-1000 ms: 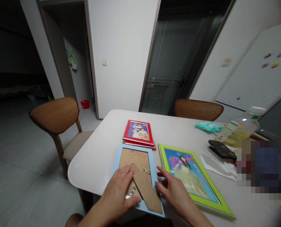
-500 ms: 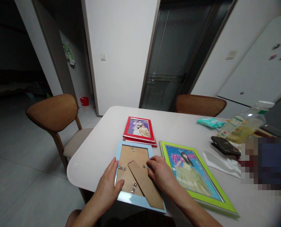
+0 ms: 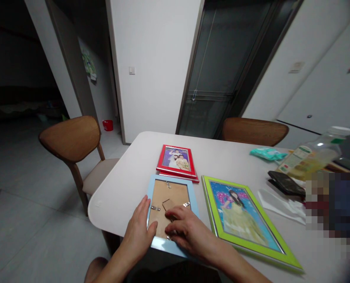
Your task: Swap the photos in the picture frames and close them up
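Observation:
A light blue picture frame (image 3: pixel 166 244) lies face down at the near table edge, its brown backing board (image 3: pixel 175 190) upward. Small metal clips sit around the board; the right one (image 3: pixel 186 204) reaches the frame's inner edge. My left hand (image 3: pixel 139 230) holds the left side, fingers along the outside and thumb over the edge. Over the lower middle of the board, my right hand (image 3: pixel 189 232) has its fingers bent and apart. Its thumb is close to the bottom clip (image 3: pixel 168 237), largely hidden. The same hand covers most of the stand leg (image 3: pixel 168 204).
Red picture frames (image 3: pixel 177 172) lie stacked behind. A green picture frame (image 3: pixel 251 251) lies face up on the right. Beyond are a black wallet-like item (image 3: pixel 285 184), a teal packet (image 3: pixel 268 153) and a large bottle (image 3: pixel 316 155). Chairs (image 3: pixel 70 137) flank the white table (image 3: pixel 116 192).
My right hand has moved from the right clip leftward and down, over the stand leg and bottom clip. The right clip is uncovered. My left hand stays at the left side; the view has shifted slightly.

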`<action>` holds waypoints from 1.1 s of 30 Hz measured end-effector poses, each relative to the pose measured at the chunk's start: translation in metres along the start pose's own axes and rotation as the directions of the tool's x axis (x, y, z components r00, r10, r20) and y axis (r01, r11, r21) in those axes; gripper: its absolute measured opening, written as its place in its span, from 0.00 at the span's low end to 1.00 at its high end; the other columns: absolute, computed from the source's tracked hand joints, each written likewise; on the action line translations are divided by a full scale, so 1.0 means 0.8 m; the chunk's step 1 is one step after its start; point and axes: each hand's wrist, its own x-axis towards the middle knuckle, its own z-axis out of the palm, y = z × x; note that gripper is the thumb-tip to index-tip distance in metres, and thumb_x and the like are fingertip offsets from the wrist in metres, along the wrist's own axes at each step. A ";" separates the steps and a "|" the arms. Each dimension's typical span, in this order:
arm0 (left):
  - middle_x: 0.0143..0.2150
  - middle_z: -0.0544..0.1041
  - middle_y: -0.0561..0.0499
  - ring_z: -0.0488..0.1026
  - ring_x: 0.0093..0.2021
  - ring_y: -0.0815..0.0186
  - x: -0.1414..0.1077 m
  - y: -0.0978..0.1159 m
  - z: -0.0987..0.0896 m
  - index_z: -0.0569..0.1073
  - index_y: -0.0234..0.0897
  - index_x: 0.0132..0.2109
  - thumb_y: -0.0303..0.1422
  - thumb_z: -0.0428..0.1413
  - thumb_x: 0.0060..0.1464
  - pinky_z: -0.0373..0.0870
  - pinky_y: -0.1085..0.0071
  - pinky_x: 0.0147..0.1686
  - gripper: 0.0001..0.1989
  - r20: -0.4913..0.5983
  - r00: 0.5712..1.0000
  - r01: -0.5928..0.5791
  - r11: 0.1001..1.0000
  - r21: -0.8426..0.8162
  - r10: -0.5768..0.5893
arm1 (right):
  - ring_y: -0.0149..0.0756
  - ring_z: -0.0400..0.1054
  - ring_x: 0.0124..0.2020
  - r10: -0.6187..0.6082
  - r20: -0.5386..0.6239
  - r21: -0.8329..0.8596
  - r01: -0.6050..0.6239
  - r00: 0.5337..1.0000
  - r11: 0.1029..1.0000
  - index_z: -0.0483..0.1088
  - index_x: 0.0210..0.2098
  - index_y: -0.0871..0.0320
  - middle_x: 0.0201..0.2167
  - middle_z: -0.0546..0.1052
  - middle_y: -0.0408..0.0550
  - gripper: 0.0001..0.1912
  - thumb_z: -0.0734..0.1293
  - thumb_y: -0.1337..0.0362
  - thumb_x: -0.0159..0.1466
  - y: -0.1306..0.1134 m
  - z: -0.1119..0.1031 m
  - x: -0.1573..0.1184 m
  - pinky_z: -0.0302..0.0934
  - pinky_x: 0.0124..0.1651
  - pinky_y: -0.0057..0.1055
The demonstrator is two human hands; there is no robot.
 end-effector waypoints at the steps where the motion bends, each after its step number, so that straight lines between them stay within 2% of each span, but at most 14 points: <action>1: 0.58 0.57 0.38 0.54 0.57 0.59 0.000 0.001 0.000 0.57 0.27 0.54 0.25 0.47 0.45 0.53 0.59 0.55 0.26 0.008 1.000 0.001 1.000 0.014 -0.001 | 0.36 0.59 0.42 0.005 -0.009 -0.007 -0.005 1.000 1.000 0.73 0.30 0.51 0.39 0.70 0.45 0.08 0.63 0.67 0.53 -0.001 0.003 0.002 0.52 0.44 0.33; 4: 0.58 0.56 0.35 0.53 0.57 0.59 0.000 0.004 0.001 0.56 0.23 0.54 0.25 0.46 0.46 0.54 0.59 0.54 0.26 0.038 0.999 0.002 0.998 0.063 -0.005 | 0.36 0.59 0.41 0.039 -0.044 -0.012 -0.039 0.998 0.999 0.72 0.28 0.52 0.37 0.71 0.45 0.06 0.63 0.66 0.53 -0.001 0.009 0.006 0.50 0.44 0.35; 7: 0.58 0.56 0.36 0.53 0.57 0.59 -0.001 0.004 0.001 0.56 0.24 0.54 0.25 0.46 0.45 0.53 0.58 0.54 0.26 0.034 0.999 0.006 0.997 0.073 -0.008 | 0.36 0.59 0.40 0.065 -0.062 0.020 -0.064 0.996 0.998 0.72 0.28 0.54 0.35 0.71 0.44 0.05 0.64 0.65 0.53 -0.002 0.009 0.008 0.50 0.44 0.34; 12: 0.57 0.57 0.37 0.54 0.57 0.59 -0.002 0.001 0.004 0.56 0.26 0.54 0.24 0.46 0.46 0.54 0.58 0.54 0.26 0.008 1.000 -0.007 0.999 0.050 0.007 | 0.35 0.60 0.39 0.112 -0.120 0.026 -0.110 0.986 0.994 0.69 0.37 0.56 0.37 0.70 0.47 0.10 0.63 0.65 0.55 -0.003 0.010 0.030 0.52 0.43 0.30; 16: 0.57 0.58 0.39 0.55 0.57 0.59 0.000 0.001 0.004 0.57 0.28 0.54 0.24 0.45 0.46 0.55 0.58 0.54 0.25 0.003 1.000 -0.004 0.999 0.043 0.004 | 0.34 0.60 0.35 0.146 -0.162 -0.117 -0.166 0.976 0.979 0.70 0.29 0.58 0.30 0.69 0.47 0.07 0.61 0.64 0.56 -0.002 0.023 0.063 0.53 0.39 0.29; 19: 0.57 0.59 0.38 0.55 0.56 0.59 0.000 0.001 0.004 0.58 0.27 0.54 0.23 0.44 0.46 0.55 0.57 0.54 0.24 0.002 1.000 -0.014 0.999 0.040 0.014 | 0.33 0.60 0.33 0.165 -0.197 -0.175 -0.200 0.967 0.964 0.70 0.26 0.59 0.28 0.68 0.48 0.09 0.60 0.64 0.57 0.001 0.034 0.078 0.53 0.36 0.28; 22: 0.57 0.59 0.39 0.55 0.56 0.60 -0.001 0.000 0.005 0.58 0.28 0.54 0.22 0.44 0.46 0.54 0.58 0.54 0.25 -0.016 1.000 -0.023 0.999 0.038 0.024 | 0.33 0.60 0.33 0.176 -0.236 -0.168 -0.218 0.956 0.961 0.70 0.27 0.59 0.28 0.68 0.48 0.09 0.59 0.63 0.58 0.003 0.041 0.079 0.53 0.37 0.28; 26: 0.57 0.58 0.37 0.55 0.56 0.60 -0.001 -0.004 0.009 0.58 0.25 0.54 0.21 0.42 0.45 0.54 0.58 0.54 0.25 -0.027 0.999 -0.031 0.998 0.047 0.033 | 0.34 0.60 0.34 0.176 -0.256 -0.155 -0.220 0.950 0.963 0.69 0.28 0.60 0.29 0.68 0.49 0.09 0.59 0.66 0.58 0.003 0.045 0.076 0.53 0.38 0.28; 31: 0.57 0.60 0.41 0.56 0.56 0.61 -0.001 -0.007 0.012 0.59 0.29 0.54 0.19 0.41 0.44 0.54 0.57 0.54 0.27 -0.054 0.998 -0.016 1.000 0.018 0.017 | 0.34 0.60 0.34 0.205 -0.268 -0.146 -0.250 0.941 0.957 0.69 0.27 0.61 0.29 0.69 0.49 0.08 0.58 0.68 0.57 -0.001 0.048 0.080 0.53 0.39 0.28; 33: 0.56 0.60 0.40 0.56 0.56 0.60 -0.001 -0.005 0.011 0.59 0.28 0.54 0.19 0.41 0.43 0.54 0.58 0.54 0.27 -0.040 0.999 -0.005 1.000 0.020 0.006 | 0.33 0.61 0.33 0.215 -0.276 -0.140 -0.260 0.937 0.955 0.69 0.27 0.61 0.28 0.69 0.49 0.09 0.58 0.69 0.57 -0.001 0.047 0.082 0.53 0.38 0.27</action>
